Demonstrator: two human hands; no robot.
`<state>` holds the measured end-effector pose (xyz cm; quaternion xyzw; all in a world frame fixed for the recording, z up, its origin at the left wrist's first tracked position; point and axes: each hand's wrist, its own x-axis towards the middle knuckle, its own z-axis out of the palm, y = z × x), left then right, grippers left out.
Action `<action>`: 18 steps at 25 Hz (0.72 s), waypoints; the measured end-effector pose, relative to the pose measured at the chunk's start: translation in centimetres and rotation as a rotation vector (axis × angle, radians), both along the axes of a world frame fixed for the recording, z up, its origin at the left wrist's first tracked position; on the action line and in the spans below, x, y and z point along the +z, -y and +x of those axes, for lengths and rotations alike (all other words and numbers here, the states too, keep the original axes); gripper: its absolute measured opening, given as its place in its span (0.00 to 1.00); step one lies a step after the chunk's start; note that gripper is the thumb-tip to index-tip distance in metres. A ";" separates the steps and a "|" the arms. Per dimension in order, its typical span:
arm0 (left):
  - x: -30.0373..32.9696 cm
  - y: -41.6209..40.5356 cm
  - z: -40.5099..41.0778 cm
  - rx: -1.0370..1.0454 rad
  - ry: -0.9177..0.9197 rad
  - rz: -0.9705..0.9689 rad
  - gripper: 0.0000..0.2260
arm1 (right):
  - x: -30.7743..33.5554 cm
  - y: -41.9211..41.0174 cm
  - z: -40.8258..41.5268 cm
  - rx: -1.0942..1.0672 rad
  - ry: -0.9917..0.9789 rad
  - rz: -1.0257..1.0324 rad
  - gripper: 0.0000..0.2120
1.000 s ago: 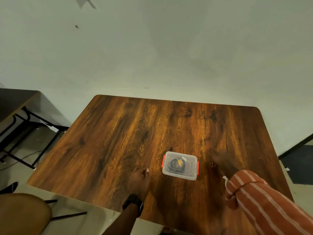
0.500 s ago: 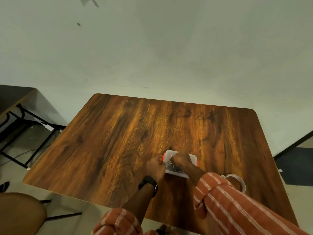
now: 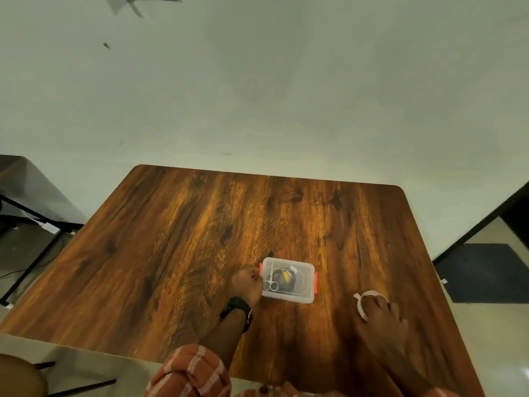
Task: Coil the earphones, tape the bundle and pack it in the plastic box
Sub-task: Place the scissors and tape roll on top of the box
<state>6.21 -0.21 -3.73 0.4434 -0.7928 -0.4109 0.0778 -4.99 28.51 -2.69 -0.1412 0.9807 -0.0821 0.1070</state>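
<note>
The clear plastic box (image 3: 288, 280) sits on the wooden surface (image 3: 177, 253), lid on, orange latches at both ends. Through the lid shows a dark coiled bundle (image 3: 283, 277) with a yellow patch, and small scissors (image 3: 271, 285) lie at the left end. The left hand (image 3: 246, 283) is curled against the box's left latch. The right hand (image 3: 382, 316) lies flat, fingers spread, over a white tape roll (image 3: 365, 302), well apart from the box.
</note>
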 end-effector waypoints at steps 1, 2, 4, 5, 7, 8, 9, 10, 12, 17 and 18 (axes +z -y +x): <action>-0.1 0.1 0.0 0.011 0.013 0.012 0.11 | -0.8 -1.5 0.3 0.047 0.062 0.038 0.27; -0.4 0.3 0.0 0.016 0.021 0.022 0.09 | -1.9 -2.4 0.3 0.068 0.127 0.032 0.30; -0.6 0.3 0.2 0.009 0.032 0.028 0.08 | -1.3 -3.0 0.3 -0.040 0.242 -0.056 0.32; -0.7 0.2 0.3 0.002 0.039 0.034 0.08 | -1.0 -2.8 0.4 -0.079 0.251 -0.128 0.34; -0.9 0.2 0.4 -0.023 0.028 0.038 0.08 | -0.3 -1.3 0.2 0.049 0.129 -0.097 0.28; -0.9 0.1 0.4 -0.034 0.019 0.043 0.09 | 0.0 -0.6 0.4 0.084 0.060 -0.125 0.23; -0.9 0.0 0.4 -0.031 0.005 0.047 0.09 | 0.5 0.5 0.6 0.098 -0.008 -0.232 0.21; -0.9 0.0 0.5 -0.020 -0.007 0.049 0.09 | 0.9 2.2 0.8 0.173 -0.094 -0.292 0.20; -0.7 -0.2 0.7 0.011 -0.029 0.051 0.07 | 1.4 5.3 0.9 0.288 -0.094 -0.387 0.17; -0.5 -0.5 1.1 0.007 -0.036 0.074 0.08 | 1.6 12.9 2.8 0.462 -0.084 -0.242 0.17; -0.5 -0.6 1.2 0.012 -0.028 0.085 0.08 | 1.1 13.7 3.1 0.470 -0.032 -0.191 0.17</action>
